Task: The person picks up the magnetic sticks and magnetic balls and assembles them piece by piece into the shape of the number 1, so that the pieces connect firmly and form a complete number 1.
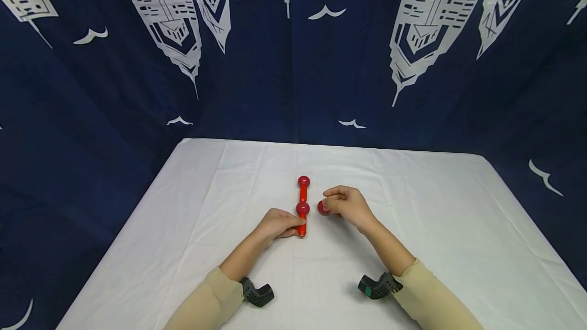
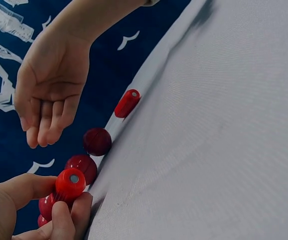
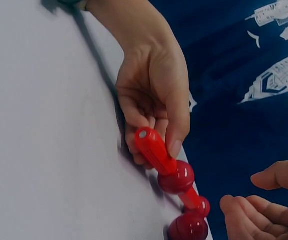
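Note:
My left hand (image 1: 279,223) pinches the near end of a red magnetic rod (image 1: 301,229) between thumb and fingers. A grey metal tip shows on that rod (image 2: 70,182) in the left wrist view. Beyond it, in one straight line, come a dark red ball (image 1: 302,208), a second red rod (image 1: 303,194) and a far ball (image 1: 303,181). A separate red ball (image 1: 323,208) lies just right of this line, partly covered by my right hand (image 1: 350,207). In the right wrist view, the right hand's thumb and fingers (image 3: 254,220) stand apart, with nothing between them.
A loose red rod (image 2: 127,103) and a red ball (image 2: 97,142) lie on the table below the right hand in the left wrist view. White cloth (image 1: 220,182) covers the table, and a dark blue printed curtain (image 1: 257,90) hangs behind it.

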{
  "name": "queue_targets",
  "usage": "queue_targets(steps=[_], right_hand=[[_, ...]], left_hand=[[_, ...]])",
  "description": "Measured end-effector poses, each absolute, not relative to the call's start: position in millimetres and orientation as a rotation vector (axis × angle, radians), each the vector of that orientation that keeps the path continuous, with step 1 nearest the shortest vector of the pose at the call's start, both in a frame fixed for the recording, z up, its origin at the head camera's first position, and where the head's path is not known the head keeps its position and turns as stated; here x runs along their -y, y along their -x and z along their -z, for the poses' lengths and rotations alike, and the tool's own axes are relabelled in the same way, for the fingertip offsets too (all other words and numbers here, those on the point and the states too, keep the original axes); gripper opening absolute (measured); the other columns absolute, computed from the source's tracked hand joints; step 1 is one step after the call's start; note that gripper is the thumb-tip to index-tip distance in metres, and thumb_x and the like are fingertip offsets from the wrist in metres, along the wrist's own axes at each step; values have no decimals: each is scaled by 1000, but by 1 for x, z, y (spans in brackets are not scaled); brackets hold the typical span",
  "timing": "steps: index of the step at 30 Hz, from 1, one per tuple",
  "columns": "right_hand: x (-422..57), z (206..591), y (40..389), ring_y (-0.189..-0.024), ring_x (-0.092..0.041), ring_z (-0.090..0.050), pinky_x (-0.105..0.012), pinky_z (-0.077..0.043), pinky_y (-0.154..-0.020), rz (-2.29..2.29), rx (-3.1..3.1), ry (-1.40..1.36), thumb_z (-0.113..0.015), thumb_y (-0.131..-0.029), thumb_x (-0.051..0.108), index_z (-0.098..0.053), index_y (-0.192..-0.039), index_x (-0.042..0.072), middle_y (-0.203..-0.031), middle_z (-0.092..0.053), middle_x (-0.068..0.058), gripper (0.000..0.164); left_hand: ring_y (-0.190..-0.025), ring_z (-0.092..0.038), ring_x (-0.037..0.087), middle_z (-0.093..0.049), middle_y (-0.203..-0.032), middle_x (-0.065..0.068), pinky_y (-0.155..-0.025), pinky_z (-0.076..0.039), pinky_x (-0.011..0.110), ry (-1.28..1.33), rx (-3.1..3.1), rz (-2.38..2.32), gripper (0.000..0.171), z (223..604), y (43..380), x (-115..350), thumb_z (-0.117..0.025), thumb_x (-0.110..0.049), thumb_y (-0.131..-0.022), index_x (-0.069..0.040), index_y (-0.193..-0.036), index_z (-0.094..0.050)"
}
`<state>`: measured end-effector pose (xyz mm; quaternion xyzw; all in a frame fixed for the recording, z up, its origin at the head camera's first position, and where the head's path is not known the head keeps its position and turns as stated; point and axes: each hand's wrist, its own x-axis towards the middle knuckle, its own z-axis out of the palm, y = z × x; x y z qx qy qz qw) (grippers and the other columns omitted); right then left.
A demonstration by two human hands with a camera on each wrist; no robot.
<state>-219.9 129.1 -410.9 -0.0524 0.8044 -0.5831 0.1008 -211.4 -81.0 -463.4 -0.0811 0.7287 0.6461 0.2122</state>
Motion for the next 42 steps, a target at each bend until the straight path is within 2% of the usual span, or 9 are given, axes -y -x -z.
queue_targets(steps=[6, 9, 13, 18, 27, 42], right_hand=[[-130, 416, 227, -93, -29, -65, -43, -53, -81, 1680, -2481, 167, -64, -92, 10, -61, -118, -7, -101, -67, -12, 31], [-130, 420, 229, -92, -26, -64, -38, -54, -78, 1661, -2524, 215, -65, -91, 8, -62, -118, -7, -102, -66, -13, 31], [-131, 426, 232, -95, -26, -64, -38, -55, -79, 1564, -2647, 365, -68, -88, 7, -63, -117, -6, -104, -66, -15, 32], [-133, 436, 234, -101, -30, -62, -45, -53, -86, 1334, -2831, 577, -73, -85, 9, -64, -117, -4, -108, -67, -16, 35], [-133, 448, 237, -86, -19, -60, -36, -53, -78, 1044, -2958, 757, -78, -80, 13, -68, -112, -1, -106, -67, -9, 37], [-130, 455, 238, -84, -18, -58, -35, -52, -77, 961, -3012, 757, -80, -77, 11, -69, -110, -1, -103, -67, -9, 37]], left_hand=[[-55, -61, 4, -67, -66, 1, -57, -52, 16, 201, -2017, -1818, 20, 464, 213, 81, -77, -14, -83, 4, -86, -71], [-54, -60, 4, -66, -65, 1, -56, -52, 15, 190, -2011, -1826, 20, 466, 215, 82, -78, -14, -83, 4, -85, -71], [-53, -59, 3, -66, -64, 1, -56, -52, 15, 167, -2004, -1841, 20, 467, 215, 82, -77, -13, -83, 6, -85, -71], [-54, -59, 4, -66, -66, 0, -58, -52, 16, 152, -2005, -1844, 20, 467, 215, 83, -76, -13, -84, 6, -88, -71], [-55, -60, 4, -66, -65, 0, -58, -53, 16, 135, -2017, -1841, 20, 468, 215, 83, -76, -14, -84, 6, -86, -71], [-56, -60, 5, -66, -66, 0, -59, -53, 17, 132, -2027, -1841, 20, 469, 215, 83, -76, -14, -84, 6, -87, -72]])
